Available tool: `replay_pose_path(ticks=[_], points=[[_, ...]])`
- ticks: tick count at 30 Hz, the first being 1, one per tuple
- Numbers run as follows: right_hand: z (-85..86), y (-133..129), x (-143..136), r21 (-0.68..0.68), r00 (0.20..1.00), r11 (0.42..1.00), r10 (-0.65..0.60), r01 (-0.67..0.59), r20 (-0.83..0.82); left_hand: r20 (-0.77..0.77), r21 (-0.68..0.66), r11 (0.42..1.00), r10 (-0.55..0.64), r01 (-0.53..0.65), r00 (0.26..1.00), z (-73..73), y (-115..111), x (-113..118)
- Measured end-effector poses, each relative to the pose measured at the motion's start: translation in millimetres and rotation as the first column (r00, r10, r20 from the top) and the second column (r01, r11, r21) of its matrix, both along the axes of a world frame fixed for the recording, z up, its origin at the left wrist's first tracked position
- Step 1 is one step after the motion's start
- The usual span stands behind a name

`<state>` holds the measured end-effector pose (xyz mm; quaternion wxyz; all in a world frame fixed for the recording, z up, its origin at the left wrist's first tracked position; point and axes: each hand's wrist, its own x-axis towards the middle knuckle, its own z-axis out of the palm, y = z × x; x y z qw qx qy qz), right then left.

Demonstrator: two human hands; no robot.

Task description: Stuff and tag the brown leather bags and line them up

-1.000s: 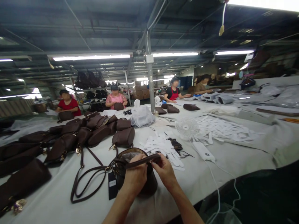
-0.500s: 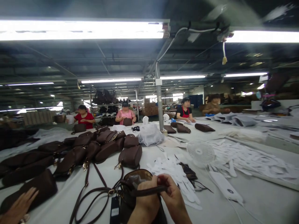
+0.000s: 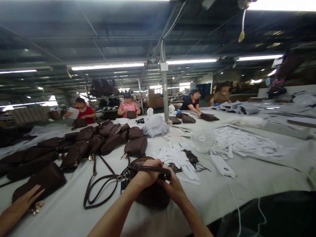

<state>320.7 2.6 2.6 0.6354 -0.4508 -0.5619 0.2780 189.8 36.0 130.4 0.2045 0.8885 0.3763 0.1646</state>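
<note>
A dark brown handbag (image 3: 154,197) stands on the table right before me, its top opening toward the far side. My left hand (image 3: 145,174) reaches across the opening beneath the short handle (image 3: 153,169), fingers curled at the bag's top edge; the fingertips are partly hidden. At the handle's right end, my right hand (image 3: 174,186) is closed with thumb and fingers around its base. A long strap (image 3: 90,197) trails from the bag in loops to the left. Beside the bag hangs a black tag (image 3: 123,187), partly covered by my left arm.
Another person's hand (image 3: 27,202) rests on a brown bag (image 3: 40,182) at left. Brown bags (image 3: 98,143) are heaped beyond. White gloves (image 3: 176,156), a small fan (image 3: 203,139) and a white power bank-like box (image 3: 222,165) lie rightward. A post (image 3: 165,92) rises behind; several co-workers sit across.
The view has tipped downward. My right hand has shifted from lifting the handle's end to its base on the bag. A far co-worker now reaches toward a brown bag.
</note>
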Motion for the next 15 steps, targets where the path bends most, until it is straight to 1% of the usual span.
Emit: replay_pose_path(ticks=[3,5,8,10,11,13,15], points=[[-2.9,-1,-2,-0.01,1.0,1.0,-0.001,0.001,-0.028,0.093,-0.025,0.999,-0.038,0.041,0.995,-0.4,3,-7],[-7.1,-1,-3,-0.012,1.0,1.0,-0.002,0.002,-0.025,0.087,-0.004,1.0,-0.02,0.021,0.996,-2.8,2,-7],[-11.4,-2,-7,0.009,1.0,1.0,-0.007,0.007,-0.011,-0.048,0.102,0.992,0.075,-0.069,0.996,-9.1,-6,4],[-11.5,-2,-8,0.048,0.999,0.998,-0.047,0.048,-0.02,-0.163,0.172,0.978,0.148,-0.119,0.975,-13.9,-12,15],[-10.9,-2,-8,0.071,0.996,0.994,-0.082,0.084,-0.029,-0.209,0.203,0.971,0.17,-0.127,0.963,-15.9,-15,19],[-8.9,-1,-8,0.087,0.984,0.982,-0.164,0.169,-0.065,-0.26,0.259,0.96,0.173,-0.104,0.95,-17.7,-18,26],[-6.7,0,-7,0.053,0.969,0.97,-0.23,0.236,-0.095,-0.294,0.295,0.952,0.172,-0.082,0.94,-16.4,-19,28]])
